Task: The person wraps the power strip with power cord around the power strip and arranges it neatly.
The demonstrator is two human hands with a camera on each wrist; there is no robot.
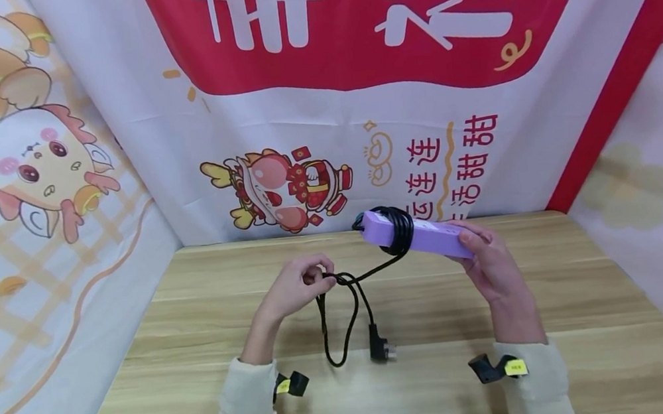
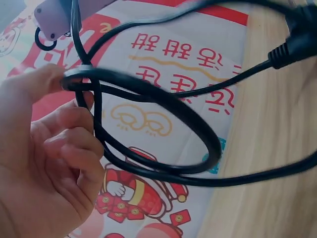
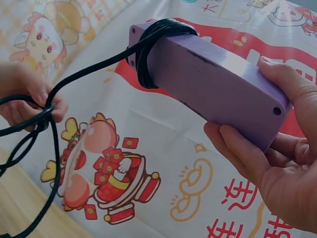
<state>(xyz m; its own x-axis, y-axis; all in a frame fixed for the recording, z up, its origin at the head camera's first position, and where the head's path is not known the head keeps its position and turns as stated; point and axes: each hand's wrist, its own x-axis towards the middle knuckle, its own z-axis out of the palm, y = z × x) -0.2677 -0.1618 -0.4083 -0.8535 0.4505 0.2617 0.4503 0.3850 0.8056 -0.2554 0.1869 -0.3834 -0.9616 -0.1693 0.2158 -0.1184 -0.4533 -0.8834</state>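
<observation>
My sleeves (image 1: 241,402) are showing at frame bottom; left grip (image 1: 298,285) pinching black cable (image 2: 190,116) mid-frame, right grip (image 1: 490,261) clamping purple power strip (image 1: 438,239) right-of-centre.

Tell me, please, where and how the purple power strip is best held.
The purple power strip is probably best taken by its bare end, from the person's right, thumb and fingers on opposite sides, as the right hand holds it. The black cord is wound around the other end, where its coils would likely hinder a grip.
</observation>
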